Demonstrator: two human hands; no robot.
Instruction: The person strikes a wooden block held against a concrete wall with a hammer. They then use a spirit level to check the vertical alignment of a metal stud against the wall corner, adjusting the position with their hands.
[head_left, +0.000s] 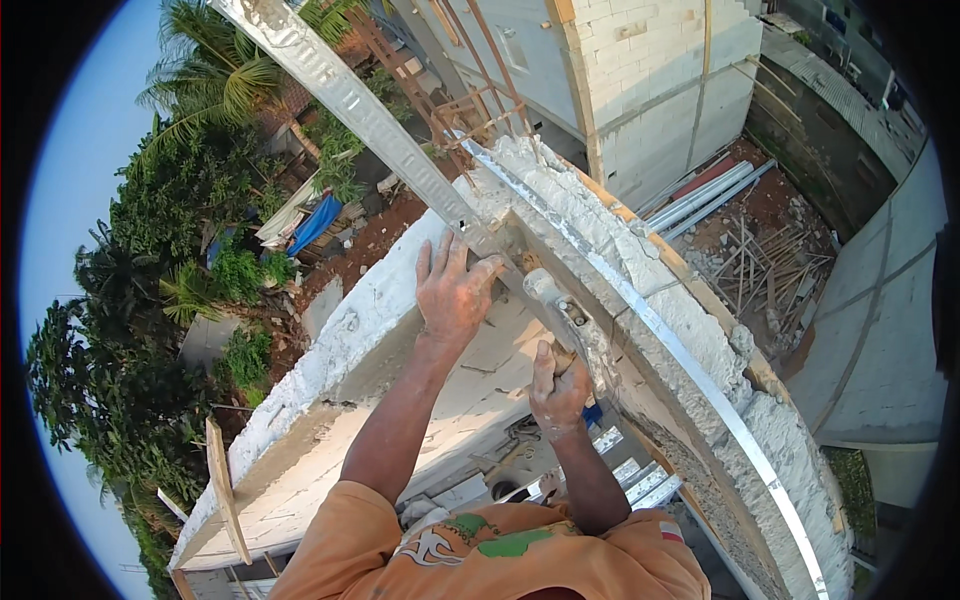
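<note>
Orange shirt (490,555) fills my lower view. Above it, the block wall (690,340) carries a long metal rail (370,115); my left hand (452,290) spreads wide on that rail — my right hand (558,392) grips a hammer (550,300) just below it.

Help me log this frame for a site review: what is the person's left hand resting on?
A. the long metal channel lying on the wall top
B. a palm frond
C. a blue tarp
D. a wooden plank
A: the left hand lies flat against the long metal channel where it meets the rough concrete wall top, while the right hand grips a tool handle just below it.
</note>
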